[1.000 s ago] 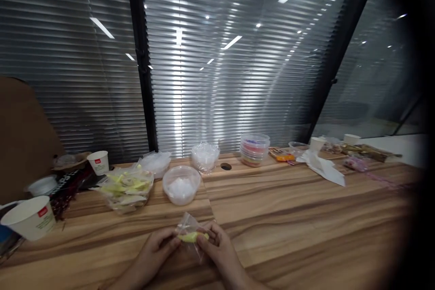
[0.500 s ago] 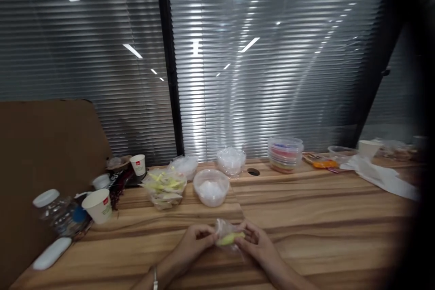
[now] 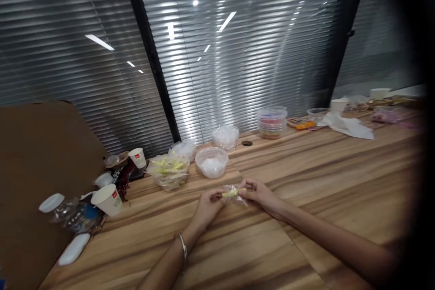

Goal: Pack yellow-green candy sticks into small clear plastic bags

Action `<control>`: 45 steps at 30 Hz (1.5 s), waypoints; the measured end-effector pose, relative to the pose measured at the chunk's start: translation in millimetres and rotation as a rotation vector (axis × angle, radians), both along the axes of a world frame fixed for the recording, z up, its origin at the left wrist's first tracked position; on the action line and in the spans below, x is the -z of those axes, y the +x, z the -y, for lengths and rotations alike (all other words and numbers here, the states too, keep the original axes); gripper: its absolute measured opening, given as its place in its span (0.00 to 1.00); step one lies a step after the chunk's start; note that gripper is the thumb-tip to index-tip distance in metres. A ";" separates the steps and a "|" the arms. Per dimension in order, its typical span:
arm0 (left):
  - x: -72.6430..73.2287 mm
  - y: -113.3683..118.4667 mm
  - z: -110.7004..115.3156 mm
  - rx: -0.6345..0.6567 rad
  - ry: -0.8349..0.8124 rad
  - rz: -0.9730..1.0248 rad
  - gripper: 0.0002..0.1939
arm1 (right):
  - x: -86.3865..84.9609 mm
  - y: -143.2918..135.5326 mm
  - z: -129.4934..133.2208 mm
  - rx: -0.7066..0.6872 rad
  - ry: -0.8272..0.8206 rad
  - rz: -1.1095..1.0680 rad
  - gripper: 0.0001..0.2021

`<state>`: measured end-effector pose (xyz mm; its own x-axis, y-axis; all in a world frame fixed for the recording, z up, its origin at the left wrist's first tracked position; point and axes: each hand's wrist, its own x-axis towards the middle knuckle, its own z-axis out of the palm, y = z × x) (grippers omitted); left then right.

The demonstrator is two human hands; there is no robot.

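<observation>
Between my two hands is a small clear plastic bag (image 3: 232,189) with a yellow strip-like piece inside. My left hand (image 3: 209,206) pinches its left end, fingers closed. At the other end, my right hand (image 3: 260,195) grips the bag between thumb and fingers. Just beyond them stands a clear round tub (image 3: 212,163) holding something white and translucent. To its left, another tub (image 3: 168,172) is heaped with yellow pieces in clear wrapping. What exactly the yellow piece is, I cannot make out.
Further back are a bowl of clear plastic (image 3: 225,137) and stacked tubs (image 3: 271,122). Paper cups (image 3: 108,200), a clear jar (image 3: 79,217) and a white oblong case (image 3: 74,249) sit at the left by a brown panel (image 3: 44,167). White paper (image 3: 350,126) lies at the back right.
The view has tilted and shifted. Both hands still hold the bag, now stretched flatter between them and appearing higher in the picture; more of both forearms shows.
</observation>
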<state>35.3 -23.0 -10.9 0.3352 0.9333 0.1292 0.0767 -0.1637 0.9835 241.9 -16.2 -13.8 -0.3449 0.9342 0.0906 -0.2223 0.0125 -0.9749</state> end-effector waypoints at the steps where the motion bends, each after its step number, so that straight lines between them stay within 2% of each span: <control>1: 0.9 -0.8 -0.7 -0.002 0.015 0.005 0.19 | 1.4 -0.4 -1.1 0.003 0.008 0.003 0.16; 5: 3.8 -4.4 -3.7 -0.050 0.086 0.001 0.17 | 5.1 -2.2 -3.8 0.027 0.058 0.004 0.18; 9: -1.5 -5.7 -4.1 -0.077 0.151 -0.038 0.14 | 6.0 -4.2 -3.3 0.008 0.115 0.048 0.17; 15: -6.4 5.1 3.1 -0.153 0.122 -0.048 0.14 | 8.3 -3.5 -1.2 0.042 0.204 0.065 0.17; 20: -10.4 9.9 11.3 -0.061 0.130 -0.072 0.16 | 7.3 -1.9 -3.7 0.068 0.204 0.010 0.16; 27: -15.4 -3.0 14.5 0.037 0.110 -0.084 0.13 | 8.3 -5.8 -3.2 -0.004 0.119 -0.127 0.18; 31: -13.1 -3.9 14.1 0.048 0.105 -0.104 0.12 | 7.5 -5.2 0.6 -0.020 0.166 -0.120 0.14; 36: -8.6 1.2 14.1 -0.031 0.039 -0.159 0.13 | 3.5 -0.9 2.0 -0.066 0.271 -0.027 0.12; 41: -10.4 5.3 17.0 -0.134 -0.030 -0.054 0.12 | -0.7 -0.5 6.0 -0.022 0.293 0.045 0.12; 45: -11.7 5.9 16.6 -0.189 -0.050 0.065 0.11 | -0.5 -2.1 6.1 0.021 0.257 0.017 0.13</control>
